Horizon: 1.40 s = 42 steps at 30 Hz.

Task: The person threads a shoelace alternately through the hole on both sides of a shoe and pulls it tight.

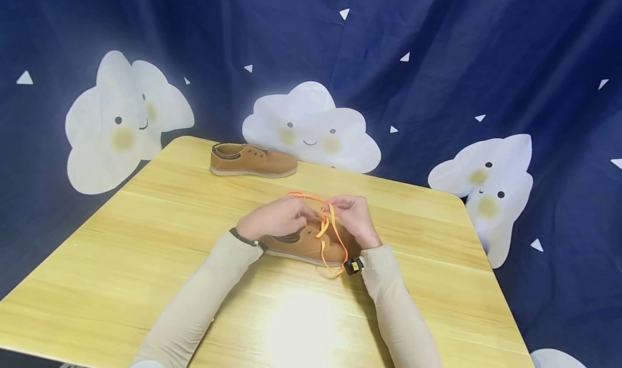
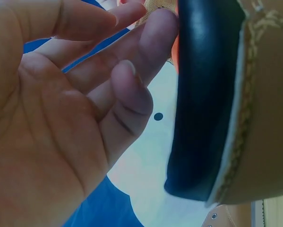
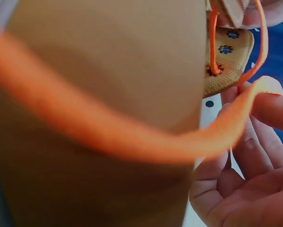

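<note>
A brown shoe (image 1: 298, 245) lies on the table, its toe to the right, between both hands. At its eyelets, my left hand (image 1: 277, 217) bends its fingers over the opening and holds the upper edge. The left wrist view shows curled fingers of the left hand (image 2: 61, 113) close beside the dark collar lining (image 2: 205, 94). Thumb and finger of my right hand (image 1: 353, 219) pinch an orange shoelace (image 1: 336, 225), which loops down over the shoe's near side. Seen from the right wrist, the shoelace (image 3: 132, 137) runs from an eyelet flap (image 3: 235, 59) to the right hand (image 3: 252, 189).
A matching brown shoe (image 1: 272, 163), with no lace in its eyelets, stands near the far edge of the wooden table (image 1: 146, 260). Behind the table hangs a dark blue curtain (image 1: 301, 39) with white clouds.
</note>
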Each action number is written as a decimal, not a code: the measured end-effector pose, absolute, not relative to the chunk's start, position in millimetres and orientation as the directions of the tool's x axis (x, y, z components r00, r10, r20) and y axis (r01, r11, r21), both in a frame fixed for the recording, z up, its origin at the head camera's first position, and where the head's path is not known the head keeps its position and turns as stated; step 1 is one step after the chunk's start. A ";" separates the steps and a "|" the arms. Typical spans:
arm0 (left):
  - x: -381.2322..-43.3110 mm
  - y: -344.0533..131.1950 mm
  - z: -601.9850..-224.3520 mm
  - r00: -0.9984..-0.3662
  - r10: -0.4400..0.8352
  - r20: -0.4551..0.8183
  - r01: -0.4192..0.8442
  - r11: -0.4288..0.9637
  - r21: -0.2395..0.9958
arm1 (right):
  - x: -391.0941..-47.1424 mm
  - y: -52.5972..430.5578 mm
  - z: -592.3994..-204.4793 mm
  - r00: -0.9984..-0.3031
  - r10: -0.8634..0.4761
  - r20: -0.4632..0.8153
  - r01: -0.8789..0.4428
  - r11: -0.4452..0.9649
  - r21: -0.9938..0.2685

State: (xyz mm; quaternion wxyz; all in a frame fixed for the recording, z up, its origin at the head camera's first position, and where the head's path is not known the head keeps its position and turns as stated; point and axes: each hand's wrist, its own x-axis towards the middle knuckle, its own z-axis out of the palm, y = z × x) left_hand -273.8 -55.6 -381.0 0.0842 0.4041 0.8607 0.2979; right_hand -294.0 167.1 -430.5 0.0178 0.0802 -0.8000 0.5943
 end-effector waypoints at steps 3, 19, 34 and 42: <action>-273.9 -54.6 -382.8 -0.661 0.745 0.088 0.636 0.493 0.594 | -294.6 165.4 -432.5 -0.985 -0.095 0.141 -0.163 0.296 -0.941; -274.2 -49.8 -390.1 -0.683 0.730 0.015 0.582 0.532 0.614 | -291.3 165.7 -431.9 -0.982 -0.191 -0.003 -0.068 0.365 -0.929; -275.9 -41.8 -396.7 -0.743 0.668 0.051 0.518 0.524 0.676 | -293.9 187.2 -425.3 -0.931 -0.359 -0.067 -0.098 0.423 -0.901; -276.5 -42.7 -397.2 -0.754 0.654 0.059 0.491 0.503 0.711 | -284.5 223.8 -405.5 -0.762 -0.610 -0.219 -0.305 0.636 -0.709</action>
